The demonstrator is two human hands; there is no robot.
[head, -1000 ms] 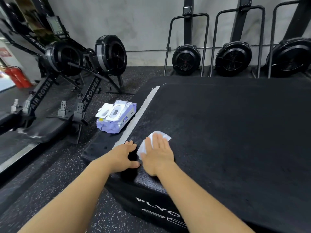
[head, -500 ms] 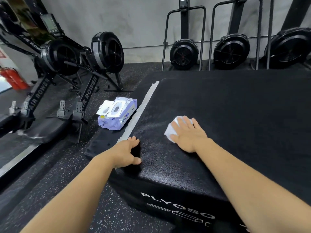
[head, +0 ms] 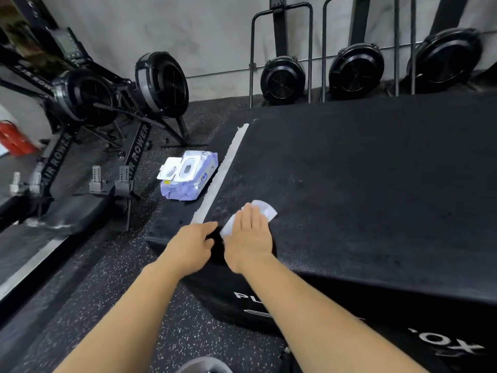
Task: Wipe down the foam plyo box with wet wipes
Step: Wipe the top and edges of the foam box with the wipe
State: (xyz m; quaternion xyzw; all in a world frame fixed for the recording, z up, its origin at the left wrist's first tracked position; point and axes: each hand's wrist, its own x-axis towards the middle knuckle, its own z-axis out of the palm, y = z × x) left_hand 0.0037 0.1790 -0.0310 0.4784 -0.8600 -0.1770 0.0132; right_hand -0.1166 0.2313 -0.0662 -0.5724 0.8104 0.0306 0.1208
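Observation:
The black foam plyo box [head: 363, 184] fills the right half of the head view, its top textured and its near face printed in white. My right hand [head: 248, 236] lies flat with straight fingers on a white wet wipe [head: 265, 210], pressing it onto the box top near the left front corner. Just to its left, my left hand [head: 192, 242] rests on the box's corner edge with fingers loosely bent, holding nothing. A purple pack of wet wipes [head: 187, 179], lid flipped open, lies on a lower black pad left of the box.
A pale strip [head: 223, 173] runs along the box's left edge. Two air rowers [head: 118, 98] stand on the speckled rubber floor at left. Three more rowers [head: 355, 68] are stored upright against the grey back wall. A red object [head: 16, 141] sits at far left.
My right hand slid the wipe out to the right across the box top, then back to the left front corner beside my left hand. The left hand stayed on the corner.

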